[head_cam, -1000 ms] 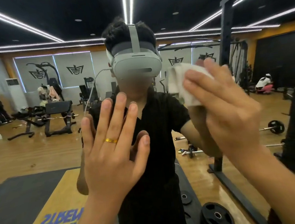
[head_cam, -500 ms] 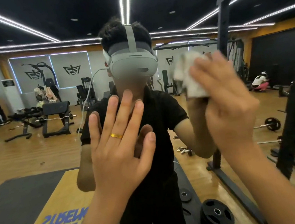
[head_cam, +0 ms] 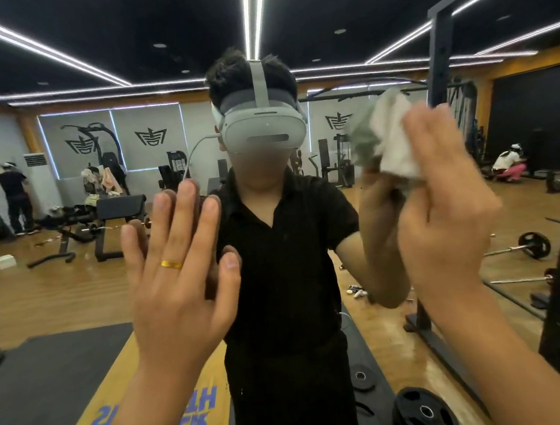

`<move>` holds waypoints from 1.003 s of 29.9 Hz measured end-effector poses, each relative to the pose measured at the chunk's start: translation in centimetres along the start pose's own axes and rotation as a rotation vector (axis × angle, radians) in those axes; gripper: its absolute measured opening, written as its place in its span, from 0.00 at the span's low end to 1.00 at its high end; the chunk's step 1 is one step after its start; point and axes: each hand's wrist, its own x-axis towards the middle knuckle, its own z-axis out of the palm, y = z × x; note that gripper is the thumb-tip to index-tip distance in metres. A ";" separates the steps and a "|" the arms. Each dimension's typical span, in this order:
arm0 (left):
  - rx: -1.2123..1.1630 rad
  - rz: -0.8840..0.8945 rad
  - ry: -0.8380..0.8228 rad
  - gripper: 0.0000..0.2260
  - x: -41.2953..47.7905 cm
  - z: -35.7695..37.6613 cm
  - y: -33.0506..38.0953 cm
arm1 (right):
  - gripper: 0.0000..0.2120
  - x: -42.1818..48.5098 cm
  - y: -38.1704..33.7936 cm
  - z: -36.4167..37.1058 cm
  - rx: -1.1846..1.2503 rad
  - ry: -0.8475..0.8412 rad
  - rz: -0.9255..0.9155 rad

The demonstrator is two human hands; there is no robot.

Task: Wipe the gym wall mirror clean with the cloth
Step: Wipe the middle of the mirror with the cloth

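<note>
White, crumpled cloth, motion-blurred, pressed to the mirror by right hand.

Mirror: wall pane, upright, fills the whole view, reflects gym floor + racks. Cloth: white, crumpled, motion-blurred, pressed vs glass upper right, level w/ reflected headset, pinned under right hand. Cloth's greyish reflection meets it on left edge.
</note>
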 end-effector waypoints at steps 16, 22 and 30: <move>0.013 -0.006 0.019 0.23 -0.1 0.0 0.0 | 0.23 0.9 -3.0 2.3 0.045 -0.010 0.028; -0.035 -0.014 0.008 0.24 -0.1 -0.2 -0.2 | 0.20 -3.0 -7.3 4.1 -0.138 -0.046 0.004; -0.039 0.003 -0.010 0.25 -0.3 -0.4 -0.5 | 0.18 -3.7 -5.1 1.8 -0.152 -0.213 -0.197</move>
